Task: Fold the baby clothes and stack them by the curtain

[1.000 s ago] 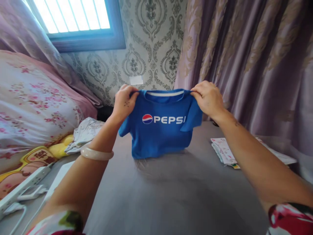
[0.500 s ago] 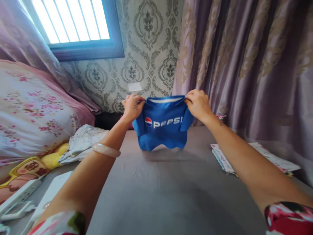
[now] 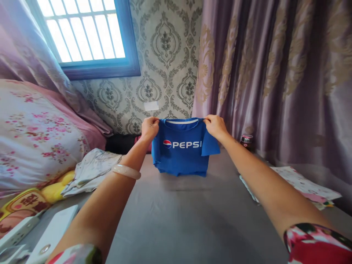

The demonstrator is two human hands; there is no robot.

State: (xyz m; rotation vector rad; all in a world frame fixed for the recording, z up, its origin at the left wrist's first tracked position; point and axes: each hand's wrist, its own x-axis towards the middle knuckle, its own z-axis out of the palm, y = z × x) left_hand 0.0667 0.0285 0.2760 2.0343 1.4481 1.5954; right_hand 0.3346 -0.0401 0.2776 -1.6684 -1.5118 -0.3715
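Note:
A blue T-shirt [image 3: 181, 159] with a white PEPSI print hangs upright between my hands, its front toward me. My left hand [image 3: 150, 129] pinches the left shoulder, next to the neckline. At the other shoulder, my right hand [image 3: 216, 126] is closed on the cloth. The sleeves droop on both sides, and the lower hem hangs close to the grey sheet [image 3: 176, 220]; whether it touches I cannot tell.
Folded printed cloths [image 3: 305, 183] lie on the right, partly behind my forearm. Left are a crumpled pale garment [image 3: 92, 168], a yellow plush [image 3: 55, 190], a white power strip [image 3: 20, 231] and a flat white device [image 3: 55, 234]. A dark-capped jar [image 3: 246, 141] stands by the curtain.
The shirt and both hands sit lower in the view, and the view has tilted up slightly. The shirt's front now hangs flatter, with the print fully readable and the right sleeve spread outward.

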